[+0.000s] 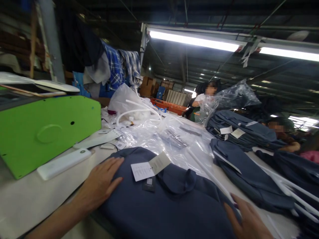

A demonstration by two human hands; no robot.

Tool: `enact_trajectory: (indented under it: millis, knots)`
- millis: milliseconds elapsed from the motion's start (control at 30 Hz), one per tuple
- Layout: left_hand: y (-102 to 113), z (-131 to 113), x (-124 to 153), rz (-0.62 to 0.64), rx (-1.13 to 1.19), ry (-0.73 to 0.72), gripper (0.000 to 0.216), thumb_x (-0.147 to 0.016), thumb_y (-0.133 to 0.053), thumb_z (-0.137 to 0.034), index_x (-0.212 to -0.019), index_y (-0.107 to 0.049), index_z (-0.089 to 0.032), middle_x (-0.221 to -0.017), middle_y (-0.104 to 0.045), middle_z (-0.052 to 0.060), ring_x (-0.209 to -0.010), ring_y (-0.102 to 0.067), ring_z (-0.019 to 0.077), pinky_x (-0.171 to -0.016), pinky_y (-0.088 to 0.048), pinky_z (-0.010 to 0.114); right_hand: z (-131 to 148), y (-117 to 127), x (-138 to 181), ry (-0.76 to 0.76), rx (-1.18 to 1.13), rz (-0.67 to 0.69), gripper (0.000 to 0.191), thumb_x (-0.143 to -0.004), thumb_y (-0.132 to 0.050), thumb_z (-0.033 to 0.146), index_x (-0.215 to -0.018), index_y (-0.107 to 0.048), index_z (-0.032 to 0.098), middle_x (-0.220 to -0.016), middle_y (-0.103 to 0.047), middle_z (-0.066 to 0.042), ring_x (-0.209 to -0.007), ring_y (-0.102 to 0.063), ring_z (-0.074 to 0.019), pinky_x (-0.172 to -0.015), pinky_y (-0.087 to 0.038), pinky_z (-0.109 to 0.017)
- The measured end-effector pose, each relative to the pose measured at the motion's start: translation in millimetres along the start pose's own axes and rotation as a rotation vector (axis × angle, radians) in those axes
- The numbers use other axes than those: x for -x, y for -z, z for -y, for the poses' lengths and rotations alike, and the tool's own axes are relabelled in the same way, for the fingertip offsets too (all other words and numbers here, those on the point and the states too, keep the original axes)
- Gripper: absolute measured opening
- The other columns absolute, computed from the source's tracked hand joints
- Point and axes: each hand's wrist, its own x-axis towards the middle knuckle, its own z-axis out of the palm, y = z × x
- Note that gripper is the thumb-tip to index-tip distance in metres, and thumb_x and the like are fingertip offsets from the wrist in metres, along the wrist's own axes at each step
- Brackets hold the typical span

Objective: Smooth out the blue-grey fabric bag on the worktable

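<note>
A folded dark blue garment (171, 205) lies on the white table (30, 199) right before me. Paper hang tags (149, 167) rest near its collar. My left hand (102, 184) lies flat on the garment's left edge, fingers spread. Fingers apart as well, my right hand (245, 220) rests on its right side, close to a white plastic rod (211, 174). Neither hand grips anything.
A green machine (45, 132) stands at the left with a white bar (63, 163) in front of it. Clear plastic bags (171, 139) lie behind the garment. Stacks of blue garments (239, 132) fill the right side. Two people sit at the far right.
</note>
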Motion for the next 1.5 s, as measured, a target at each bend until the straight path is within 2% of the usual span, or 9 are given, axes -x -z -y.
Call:
enact_trajectory:
  millis: [133, 300, 433, 667, 800, 1000, 1133, 1267, 1500]
  knots:
    - [-30.3, -24.6, 18.2, -0.115, -0.067, -0.149, 0.060, -0.084, -0.045, -0.057, -0.131, -0.050, -0.020, -0.132, -0.054, 0.009, -0.120, -0.050, 0.0267, -0.100, -0.035, 0.041, 158.4, -35.7, -14.3, 0.336, -0.082, 0.350, 0.048, -0.082, -0.042, 0.032, -0.125, -0.055, 0.014, -0.122, -0.058, -0.014, -0.113, -0.055, -0.0266, -0.096, -0.044, -0.044]
    - [-46.1, -26.6, 32.2, -0.264, -0.177, -0.206, 0.057, -0.084, -0.045, -0.059, -0.121, -0.058, -0.018, -0.129, -0.057, 0.010, -0.119, -0.049, 0.0246, -0.106, -0.020, 0.040, 243.0, -103.8, -9.8, 0.074, 0.073, 0.528, 0.102, -0.067, -0.068, 0.038, -0.145, -0.014, 0.002, -0.147, -0.013, -0.032, -0.136, -0.020, -0.0407, -0.109, -0.020, -0.053]
    - [-43.3, -28.6, 29.5, -0.272, -0.177, -0.202, 0.057, -0.083, -0.046, -0.061, -0.120, -0.059, -0.018, -0.127, -0.058, 0.010, -0.119, -0.049, 0.0248, -0.107, -0.018, 0.041, 231.9, -131.9, -12.3, 0.103, -0.004, 0.475, 0.082, -0.075, -0.062, 0.042, -0.144, -0.027, 0.014, -0.147, -0.024, -0.026, -0.136, -0.023, -0.0376, -0.109, -0.019, -0.053]
    - [-45.6, -32.4, 32.5, -0.225, -0.145, -0.170, 0.059, -0.084, -0.045, -0.059, -0.125, -0.054, -0.017, -0.133, -0.053, 0.012, -0.123, -0.047, 0.0266, -0.107, -0.019, 0.043, 205.5, -160.1, -11.4, 0.494, -0.082, 0.038, 0.039, -0.083, -0.047, 0.022, -0.120, -0.057, 0.012, -0.129, -0.053, -0.015, -0.131, -0.031, -0.0375, -0.104, -0.021, -0.066]
    - [-51.0, -30.0, 38.0, -0.189, -0.120, -0.162, 0.060, -0.085, -0.045, -0.059, -0.128, -0.051, -0.018, -0.137, -0.048, 0.012, -0.124, -0.046, 0.0278, -0.105, -0.027, 0.046, 195.4, -164.6, -16.6, 0.768, -0.164, 0.032, 0.037, -0.086, -0.039, 0.011, -0.119, -0.057, 0.012, -0.126, -0.056, -0.012, -0.121, -0.047, -0.0246, -0.103, -0.036, -0.047]
    - [-15.7, -29.7, -3.3, 0.351, 0.119, 0.149, 0.057, -0.085, -0.051, -0.036, -0.136, -0.041, -0.011, -0.135, -0.049, 0.018, -0.122, -0.050, 0.0271, -0.097, -0.044, 0.044, 192.2, -162.3, -20.1, 0.968, -0.129, 0.169, 0.037, -0.083, -0.044, 0.011, -0.117, -0.058, 0.011, -0.129, -0.055, -0.013, -0.118, -0.049, -0.0249, -0.101, -0.040, -0.043]
    - [2.5, -40.3, -52.0, 0.389, 0.049, -0.028, 0.083, -0.069, -0.059, -0.013, -0.144, -0.025, -0.026, -0.153, -0.017, 0.014, -0.140, -0.017, 0.0328, -0.108, -0.022, 0.058, 191.1, -163.5, -21.3, 0.981, -0.149, 0.165, 0.038, -0.082, -0.041, 0.009, -0.115, -0.059, 0.007, -0.127, -0.056, -0.015, -0.117, -0.051, -0.0256, -0.100, -0.042, -0.043]
    - [-16.2, -46.2, -64.5, 0.568, 0.166, -0.155, 0.068, -0.076, -0.061, -0.041, -0.138, -0.039, -0.023, -0.146, -0.034, 0.016, -0.135, -0.029, 0.0359, -0.105, -0.021, 0.063, 185.4, -160.1, -14.8, 0.952, -0.171, 0.144, 0.035, -0.081, -0.039, 0.007, -0.109, -0.060, 0.009, -0.125, -0.057, -0.014, -0.117, -0.051, -0.0217, -0.102, -0.041, -0.038]
    - [-33.2, -51.7, -60.0, 0.441, -0.023, -0.215, 0.048, -0.089, -0.050, -0.038, -0.135, -0.045, -0.024, -0.135, -0.045, 0.025, -0.118, -0.049, 0.0382, -0.093, -0.038, 0.053, 168.4, -157.3, 7.8, 0.661, -0.224, -0.075, 0.039, -0.083, -0.033, 0.005, -0.114, -0.054, 0.014, -0.122, -0.058, -0.014, -0.114, -0.052, -0.0227, -0.091, -0.044, -0.039]
